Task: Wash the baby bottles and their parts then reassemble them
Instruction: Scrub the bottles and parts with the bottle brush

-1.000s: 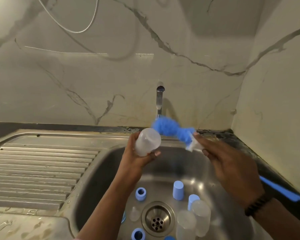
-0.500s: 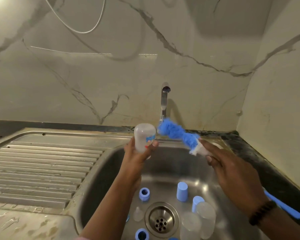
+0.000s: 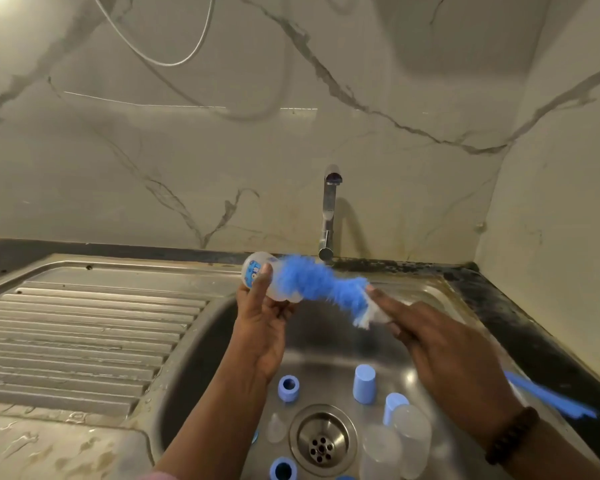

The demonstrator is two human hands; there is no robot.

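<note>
Left hand [image 3: 260, 327] grips a translucent baby bottle [image 3: 267, 280] above the far rim of the steel sink [image 3: 201, 344], thumb laid across the printed side, fingers curled beneath. The bottle lies roughly horizontal, base toward the left, mouth toward the right. Right hand [image 3: 454, 358] is closed round the white neck of a blue bottle brush [image 3: 321, 287], index finger extended along it; the blue handle end [image 3: 551, 398] projects behind the wrist over the sink's right edge. The bristle head meets the bottle's mouth; blur prevents telling how far it is inside. A dark beaded bracelet [image 3: 511, 434] sits on the right wrist.

On the sink floor, around the drain [image 3: 321, 441]: one blue screw ring [image 3: 288, 388] stands left of centre, another blue ring [image 3: 283, 469] at the near edge of view. A blue cap [image 3: 364, 384] stands upright beyond the drain; a second blue cap [image 3: 394, 407] stands to the right, touching two clear bottles [image 3: 411, 434] grouped at the drain's right. A clear teat [image 3: 276, 427] rests just left of the drain.

The tap [image 3: 329, 216] rises at the far edge, spout toward the camera; no water stream is discernible. The ribbed draining board [image 3: 84, 330] occupies the left side and is wet. A marble-patterned wall [image 3: 187, 150] backs the bench.
</note>
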